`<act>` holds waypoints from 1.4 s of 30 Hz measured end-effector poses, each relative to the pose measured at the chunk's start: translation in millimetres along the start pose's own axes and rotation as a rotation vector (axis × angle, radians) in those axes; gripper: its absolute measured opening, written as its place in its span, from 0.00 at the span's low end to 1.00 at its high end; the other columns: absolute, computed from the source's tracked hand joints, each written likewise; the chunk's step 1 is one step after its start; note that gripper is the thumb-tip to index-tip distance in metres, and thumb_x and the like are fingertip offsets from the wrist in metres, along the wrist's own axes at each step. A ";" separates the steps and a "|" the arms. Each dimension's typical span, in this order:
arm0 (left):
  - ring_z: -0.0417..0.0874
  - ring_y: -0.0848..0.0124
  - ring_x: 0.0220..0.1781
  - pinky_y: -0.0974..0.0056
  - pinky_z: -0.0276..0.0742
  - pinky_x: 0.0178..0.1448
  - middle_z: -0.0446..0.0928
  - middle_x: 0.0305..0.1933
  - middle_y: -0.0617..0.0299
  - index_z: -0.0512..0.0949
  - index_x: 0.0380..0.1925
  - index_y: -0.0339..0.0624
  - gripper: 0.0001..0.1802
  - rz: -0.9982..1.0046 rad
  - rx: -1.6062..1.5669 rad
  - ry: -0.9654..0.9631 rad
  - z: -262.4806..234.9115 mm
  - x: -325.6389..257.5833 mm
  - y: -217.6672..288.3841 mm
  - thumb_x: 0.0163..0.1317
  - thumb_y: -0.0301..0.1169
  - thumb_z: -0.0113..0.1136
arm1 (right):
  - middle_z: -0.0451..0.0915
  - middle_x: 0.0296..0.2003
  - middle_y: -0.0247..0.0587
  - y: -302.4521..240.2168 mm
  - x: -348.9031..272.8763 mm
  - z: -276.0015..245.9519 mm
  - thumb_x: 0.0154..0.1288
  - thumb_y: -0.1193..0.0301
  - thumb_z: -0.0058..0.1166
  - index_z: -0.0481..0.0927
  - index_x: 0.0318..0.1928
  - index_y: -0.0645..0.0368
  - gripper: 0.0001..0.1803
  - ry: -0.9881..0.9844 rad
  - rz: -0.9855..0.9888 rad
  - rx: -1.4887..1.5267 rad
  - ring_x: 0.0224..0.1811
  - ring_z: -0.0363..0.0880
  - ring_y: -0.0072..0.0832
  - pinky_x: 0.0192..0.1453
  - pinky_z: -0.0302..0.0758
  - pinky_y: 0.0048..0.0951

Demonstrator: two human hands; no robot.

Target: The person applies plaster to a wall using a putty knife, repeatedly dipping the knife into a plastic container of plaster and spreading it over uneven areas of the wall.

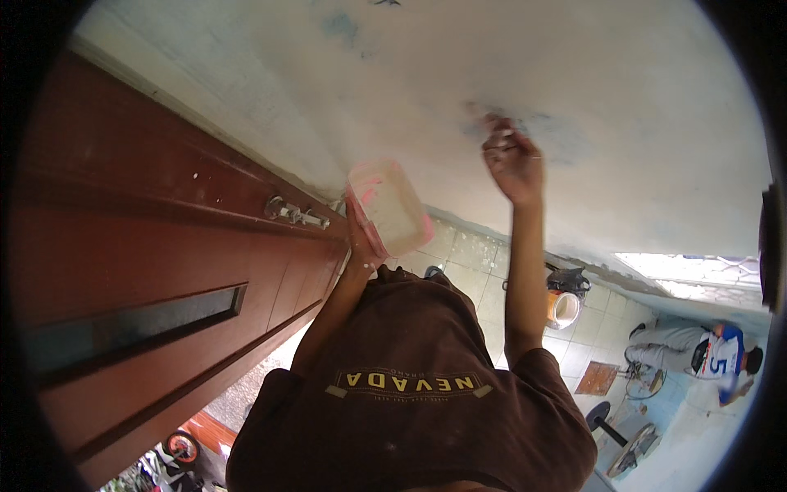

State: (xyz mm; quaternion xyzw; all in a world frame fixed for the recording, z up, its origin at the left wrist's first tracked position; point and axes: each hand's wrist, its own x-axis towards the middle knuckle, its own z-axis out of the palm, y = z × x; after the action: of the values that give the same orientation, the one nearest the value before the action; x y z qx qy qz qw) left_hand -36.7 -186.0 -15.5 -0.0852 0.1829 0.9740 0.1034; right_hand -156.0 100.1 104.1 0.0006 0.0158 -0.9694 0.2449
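Left hand [361, 244] has fingers wrapped round pink rectangular plastic tub [425, 233], mid-frame; right hand [516, 170], fingers curled, contents too blurred to tell, apparently works pale plastered wall [639, 123], upper right, next stroke needing steady tub.

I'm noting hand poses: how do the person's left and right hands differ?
The left hand grips the pink tub; the right hand is raised at the wall, blurred, its grip unclear. The left hand is near the door, the right hand beside bluish patches. Both hands are bare.
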 end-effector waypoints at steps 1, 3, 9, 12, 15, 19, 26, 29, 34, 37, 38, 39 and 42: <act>0.72 0.53 0.69 0.37 0.73 0.69 0.68 0.69 0.58 0.60 0.72 0.54 0.44 -0.032 -0.025 0.002 1.5 1.8 0.7 0.67 0.72 0.39 | 0.77 0.42 0.33 -3.5 -18.9 44.3 0.65 0.77 0.52 0.68 0.61 0.65 0.23 -0.010 -0.037 -0.021 0.41 0.70 0.26 0.43 0.68 0.28; 0.74 0.50 0.67 0.34 0.74 0.66 0.69 0.67 0.58 0.61 0.71 0.53 0.45 -0.103 -0.047 -0.027 7.0 8.3 -2.0 0.66 0.73 0.38 | 0.75 0.38 0.36 -17.9 -59.1 97.3 0.67 0.75 0.50 0.69 0.61 0.69 0.23 -0.123 -0.193 -0.105 0.38 0.69 0.28 0.36 0.68 0.25; 0.74 0.50 0.67 0.36 0.74 0.67 0.69 0.68 0.57 0.62 0.71 0.53 0.44 -0.107 -0.008 0.006 3.8 11.7 -7.6 0.66 0.72 0.38 | 0.80 0.36 0.37 -13.5 -121.2 74.9 0.69 0.71 0.47 0.74 0.56 0.71 0.20 0.242 -0.445 -0.403 0.32 0.71 0.21 0.23 0.66 0.17; 0.71 0.53 0.70 0.39 0.72 0.70 0.67 0.70 0.58 0.60 0.72 0.55 0.44 -0.080 0.035 0.035 10.1 11.2 -14.9 0.67 0.71 0.39 | 0.83 0.41 0.36 -4.4 -109.3 -38.1 0.76 0.61 0.42 0.79 0.51 0.56 0.16 0.565 -0.301 -0.695 0.33 0.73 0.19 0.29 0.69 0.20; 0.66 0.58 0.74 0.43 0.68 0.73 0.63 0.73 0.62 0.59 0.73 0.57 0.42 -0.112 0.005 0.058 14.9 5.4 -21.6 0.69 0.70 0.40 | 0.83 0.43 0.37 -3.8 -81.0 -92.4 0.81 0.56 0.31 0.79 0.48 0.55 0.23 0.769 -0.234 -0.827 0.36 0.71 0.22 0.38 0.67 0.25; 0.67 0.60 0.73 0.46 0.67 0.73 0.64 0.73 0.64 0.60 0.73 0.58 0.41 -0.094 -0.009 0.030 19.0 5.6 -43.0 0.69 0.69 0.40 | 0.84 0.47 0.41 -14.6 -36.6 -37.6 0.82 0.55 0.31 0.78 0.50 0.59 0.25 0.715 -0.328 -0.906 0.35 0.72 0.22 0.34 0.68 0.23; 0.70 0.58 0.71 0.43 0.71 0.70 0.67 0.71 0.64 0.62 0.71 0.58 0.39 -0.024 -0.016 0.098 28.8 0.1 -87.3 0.69 0.67 0.42 | 0.82 0.52 0.43 -1.9 -32.4 160.3 0.78 0.60 0.36 0.79 0.52 0.64 0.22 0.205 -0.211 -0.753 0.36 0.73 0.22 0.32 0.70 0.21; 0.71 0.57 0.70 0.41 0.72 0.70 0.68 0.70 0.63 0.63 0.71 0.57 0.39 0.029 -0.026 0.134 38.5 -10.1 -103.6 0.69 0.67 0.43 | 0.82 0.53 0.42 9.5 -67.1 165.8 0.81 0.52 0.33 0.79 0.53 0.61 0.27 0.217 -0.191 -0.797 0.37 0.72 0.22 0.37 0.71 0.22; 0.71 0.56 0.71 0.41 0.71 0.71 0.68 0.71 0.62 0.62 0.71 0.58 0.41 0.131 -0.077 0.159 42.8 -31.9 -118.3 0.67 0.69 0.43 | 0.84 0.47 0.37 24.5 -85.8 6.9 0.78 0.60 0.37 0.79 0.54 0.62 0.22 0.452 -0.004 -0.804 0.33 0.74 0.19 0.30 0.72 0.21; 0.70 0.56 0.72 0.41 0.69 0.72 0.67 0.72 0.62 0.61 0.72 0.58 0.43 0.136 -0.098 0.211 26.4 -45.8 -122.3 0.66 0.71 0.43 | 0.83 0.44 0.35 -17.6 -34.5 -107.0 0.77 0.62 0.38 0.77 0.55 0.63 0.21 0.534 0.072 -0.649 0.30 0.75 0.20 0.30 0.73 0.23; 0.69 0.55 0.72 0.40 0.69 0.72 0.66 0.72 0.62 0.61 0.72 0.58 0.43 0.130 -0.098 0.215 26.8 -44.7 -122.3 0.66 0.71 0.43 | 0.83 0.44 0.35 -37.6 -17.0 -119.2 0.77 0.62 0.38 0.76 0.56 0.64 0.21 0.530 0.070 -0.583 0.29 0.75 0.20 0.31 0.73 0.24; 0.69 0.55 0.72 0.40 0.69 0.72 0.66 0.72 0.62 0.61 0.73 0.58 0.44 0.153 -0.106 0.239 21.0 -49.9 -118.3 0.66 0.71 0.42 | 0.82 0.46 0.37 -38.5 -3.1 -85.8 0.75 0.66 0.39 0.75 0.54 0.64 0.18 0.308 0.040 -0.384 0.32 0.79 0.23 0.31 0.72 0.23; 0.66 0.56 0.75 0.41 0.68 0.73 0.64 0.74 0.63 0.60 0.74 0.60 0.42 0.186 -0.117 0.192 22.3 -56.3 -115.4 0.68 0.70 0.42 | 0.80 0.46 0.40 -23.4 -8.6 66.2 0.74 0.69 0.37 0.76 0.51 0.68 0.18 0.242 -0.019 -0.191 0.33 0.77 0.25 0.30 0.71 0.24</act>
State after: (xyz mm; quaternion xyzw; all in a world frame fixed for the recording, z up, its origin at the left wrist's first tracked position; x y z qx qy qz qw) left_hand 41.5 -82.0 -22.6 -0.1668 0.1420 0.9757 -0.0103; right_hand -159.0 122.7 171.1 0.0942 0.1374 -0.9587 0.2307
